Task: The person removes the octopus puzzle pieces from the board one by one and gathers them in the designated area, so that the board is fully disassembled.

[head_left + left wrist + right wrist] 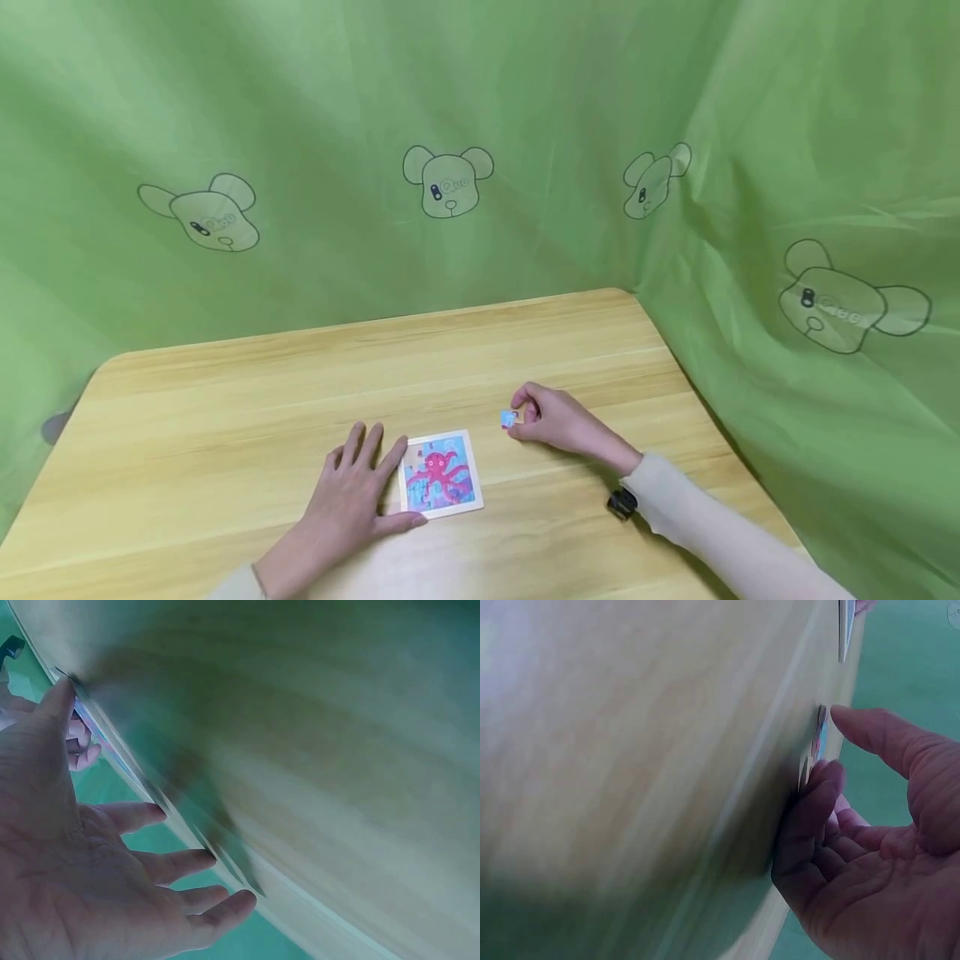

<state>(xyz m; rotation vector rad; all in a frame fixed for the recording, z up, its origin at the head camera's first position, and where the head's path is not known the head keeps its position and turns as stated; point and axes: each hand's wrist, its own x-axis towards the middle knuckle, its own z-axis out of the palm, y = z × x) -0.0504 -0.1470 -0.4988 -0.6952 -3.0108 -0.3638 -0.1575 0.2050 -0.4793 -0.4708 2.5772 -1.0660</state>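
Note:
A small square picture puzzle (441, 471) with a pale frame and a red octopus lies on the table. Spread beside it is my left hand (348, 492), thumb at the frame's lower left corner and index finger at its upper left corner. To the right of the puzzle, my right hand (558, 421) holds a small puzzle piece (511, 418), blue and orange, between thumb and curled index finger. In the right wrist view the piece (821, 731) shows edge-on, low at the tabletop, between thumb and fingertips. The left wrist view shows the puzzle edge-on, mostly hidden behind the thumb.
The wooden table (300, 392) has rounded far corners. Green cloth (525, 100) printed with bear heads hangs behind it and along its right side. A black band with a small device (622, 503) sits at my right wrist.

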